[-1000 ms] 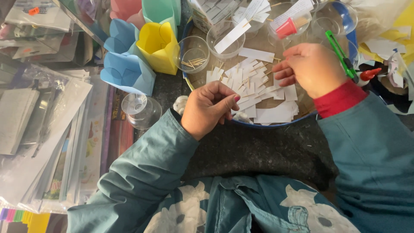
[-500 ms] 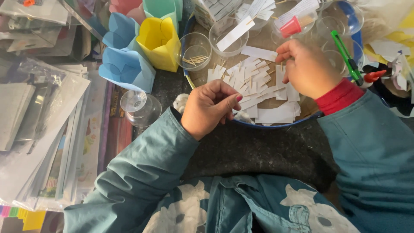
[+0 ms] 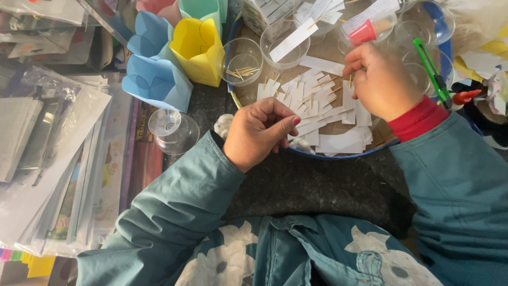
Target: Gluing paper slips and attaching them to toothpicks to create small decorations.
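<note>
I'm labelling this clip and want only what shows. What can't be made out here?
- Head view: whatever the left hand pinches; its curled fingers cover it.
- Head view: the right hand's fingertips and grip, hidden by the hand's back.
- Head view: the tray's far part, cut by the top edge.
- Head view: paper strips under the hands.
- Head view: the toothpicks' number, too small.

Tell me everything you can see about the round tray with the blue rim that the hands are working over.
The round tray has a thin blue rim and a brownish floor, lying flat on a dark, speckled surface. White paper strips and thin wooden sticks are scattered over it, and clear plastic cups stand along its far side. The left hand rests over its near edge; the right hand hovers above the strips. Its right part is hidden by the sleeve.
</note>
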